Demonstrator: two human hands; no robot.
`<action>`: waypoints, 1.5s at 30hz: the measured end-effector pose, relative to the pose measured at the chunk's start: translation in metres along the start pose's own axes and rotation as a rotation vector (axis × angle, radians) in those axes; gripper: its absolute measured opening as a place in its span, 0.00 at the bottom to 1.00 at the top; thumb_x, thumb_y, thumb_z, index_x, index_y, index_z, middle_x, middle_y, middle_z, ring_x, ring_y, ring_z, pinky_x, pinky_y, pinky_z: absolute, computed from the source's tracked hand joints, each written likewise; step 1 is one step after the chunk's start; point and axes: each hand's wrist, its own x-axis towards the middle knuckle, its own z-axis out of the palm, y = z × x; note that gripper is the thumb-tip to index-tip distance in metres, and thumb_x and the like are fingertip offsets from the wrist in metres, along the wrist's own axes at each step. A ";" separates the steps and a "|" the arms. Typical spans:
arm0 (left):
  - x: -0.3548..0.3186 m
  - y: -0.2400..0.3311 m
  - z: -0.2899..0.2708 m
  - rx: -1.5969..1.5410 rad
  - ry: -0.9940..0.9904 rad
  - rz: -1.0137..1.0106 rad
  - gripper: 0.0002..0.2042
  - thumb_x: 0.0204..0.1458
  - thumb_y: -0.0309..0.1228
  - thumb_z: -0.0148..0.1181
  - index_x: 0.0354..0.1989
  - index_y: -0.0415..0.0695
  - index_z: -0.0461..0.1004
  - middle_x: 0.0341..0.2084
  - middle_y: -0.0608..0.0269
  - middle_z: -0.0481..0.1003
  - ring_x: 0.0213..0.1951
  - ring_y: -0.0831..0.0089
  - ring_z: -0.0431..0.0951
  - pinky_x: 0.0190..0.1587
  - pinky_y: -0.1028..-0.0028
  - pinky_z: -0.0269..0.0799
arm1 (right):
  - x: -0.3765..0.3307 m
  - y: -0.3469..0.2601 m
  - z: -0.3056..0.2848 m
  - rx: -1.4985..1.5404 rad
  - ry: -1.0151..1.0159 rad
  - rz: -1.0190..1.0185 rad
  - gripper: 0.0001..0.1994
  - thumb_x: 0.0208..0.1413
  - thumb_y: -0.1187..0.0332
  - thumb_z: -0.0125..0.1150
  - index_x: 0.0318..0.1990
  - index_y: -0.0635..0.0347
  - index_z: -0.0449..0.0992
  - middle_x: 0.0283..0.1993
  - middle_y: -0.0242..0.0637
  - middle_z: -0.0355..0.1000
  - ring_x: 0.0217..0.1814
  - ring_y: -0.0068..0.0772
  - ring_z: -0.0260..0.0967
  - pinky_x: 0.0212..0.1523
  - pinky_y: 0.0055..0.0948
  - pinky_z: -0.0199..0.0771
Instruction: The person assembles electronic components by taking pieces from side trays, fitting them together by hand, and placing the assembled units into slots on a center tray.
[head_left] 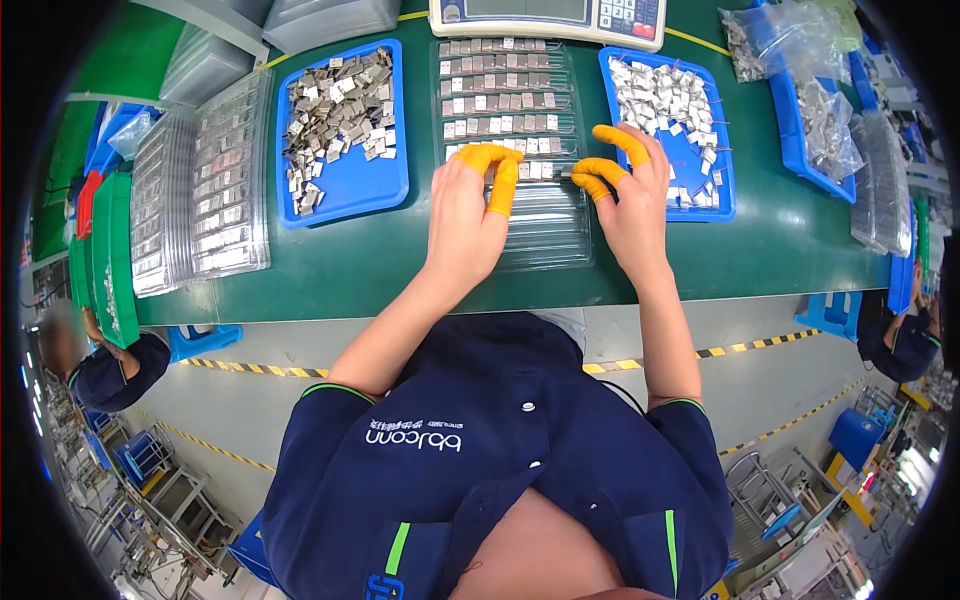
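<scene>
A clear plastic tray [545, 237] lies in front of me, with rows of small silver and white connectors [505, 101] in its upper slots. Yellow finger covers sit on several of my fingertips. My left hand [465, 215] is over the tray's left side, thumb and forefinger closed together at the lowest filled row; whatever lies between them is hidden. At the right end of that row, my right hand [638, 205] bends its fingers in a pinch by the tray's edge, one finger raised apart. Its grip is too small to make out.
Left is a blue tray [365, 190] of loose metal connectors; right, a blue tray [725, 195] of white pieces. Stacked clear trays [225, 190] stand further left. A scale [550, 15] is at the back. Bagged parts [825, 125] lie far right. People sit at both sides.
</scene>
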 end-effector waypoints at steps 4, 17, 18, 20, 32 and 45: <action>-0.017 0.000 0.013 0.341 0.026 0.322 0.14 0.50 0.26 0.52 0.46 0.41 0.67 0.48 0.52 0.67 0.55 0.58 0.62 0.58 0.61 0.54 | 0.003 0.002 0.002 -0.068 -0.052 -0.067 0.06 0.38 0.76 0.61 0.29 0.59 0.78 0.46 0.35 0.68 0.59 0.36 0.56 0.63 0.44 0.46; -0.013 0.006 0.003 0.478 -0.013 0.230 0.22 0.47 0.32 0.58 0.52 0.45 0.65 0.60 0.48 0.52 0.63 0.51 0.46 0.62 0.54 0.40 | -0.001 0.011 -0.003 0.071 -0.036 -0.006 0.11 0.42 0.73 0.63 0.36 0.54 0.77 0.46 0.34 0.68 0.58 0.35 0.58 0.63 0.47 0.43; -0.012 0.001 -0.006 0.440 0.059 0.229 0.22 0.46 0.31 0.59 0.51 0.46 0.66 0.60 0.48 0.52 0.63 0.49 0.46 0.62 0.54 0.41 | 0.000 0.014 -0.008 0.052 0.021 0.016 0.12 0.43 0.73 0.62 0.38 0.54 0.76 0.47 0.36 0.68 0.55 0.38 0.60 0.60 0.43 0.50; -0.006 -0.015 -0.032 0.493 0.210 0.250 0.19 0.45 0.29 0.59 0.48 0.45 0.67 0.57 0.45 0.55 0.60 0.47 0.50 0.60 0.54 0.44 | -0.002 0.030 -0.016 0.069 0.111 0.256 0.15 0.43 0.73 0.63 0.42 0.56 0.75 0.48 0.40 0.68 0.51 0.42 0.62 0.55 0.37 0.58; 0.011 -0.092 -0.124 0.919 0.436 -0.083 0.13 0.39 0.37 0.66 0.33 0.45 0.77 0.31 0.62 0.73 0.42 0.65 0.66 0.48 0.62 0.52 | 0.003 0.068 -0.021 -0.189 -0.078 0.512 0.10 0.45 0.74 0.58 0.37 0.63 0.77 0.31 0.46 0.74 0.30 0.44 0.71 0.34 0.35 0.70; 0.012 -0.081 -0.142 0.580 0.437 -0.022 0.09 0.40 0.31 0.63 0.31 0.46 0.78 0.24 0.56 0.75 0.26 0.63 0.75 0.30 0.71 0.70 | -0.007 0.074 -0.024 0.252 0.297 0.755 0.12 0.47 0.75 0.61 0.40 0.70 0.73 0.30 0.40 0.74 0.32 0.25 0.73 0.30 0.19 0.71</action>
